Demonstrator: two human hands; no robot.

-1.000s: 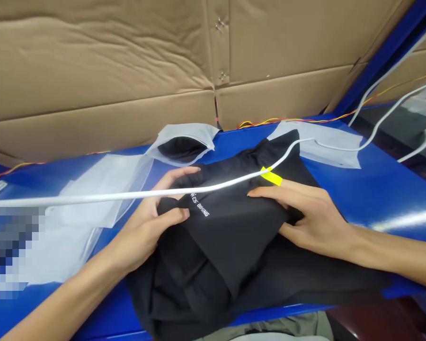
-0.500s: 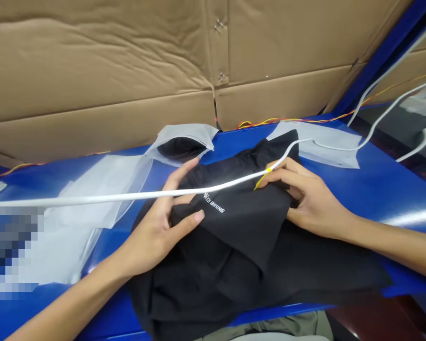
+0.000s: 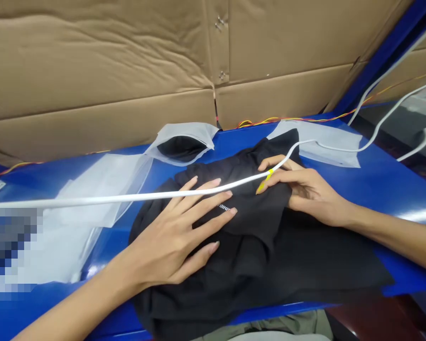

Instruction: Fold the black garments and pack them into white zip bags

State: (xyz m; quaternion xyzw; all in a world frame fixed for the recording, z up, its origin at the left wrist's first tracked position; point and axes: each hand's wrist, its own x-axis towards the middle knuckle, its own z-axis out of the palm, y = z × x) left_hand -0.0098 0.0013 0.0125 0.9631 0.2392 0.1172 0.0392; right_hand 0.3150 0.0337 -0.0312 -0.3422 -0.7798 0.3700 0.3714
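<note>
Now left grip (image 3: 173, 237) lies open on black cloth (image 3: 255, 255); right grip (image 3: 305, 189) pinches yellow tag (image 3: 265, 181).

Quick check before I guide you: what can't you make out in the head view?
Head view:
Lettering on the black garment: mostly covered by the left hand.
Yellow strip: partly hidden by the right hand and white cable.
Blue table's left end: blurred by a pixelated patch.
</note>
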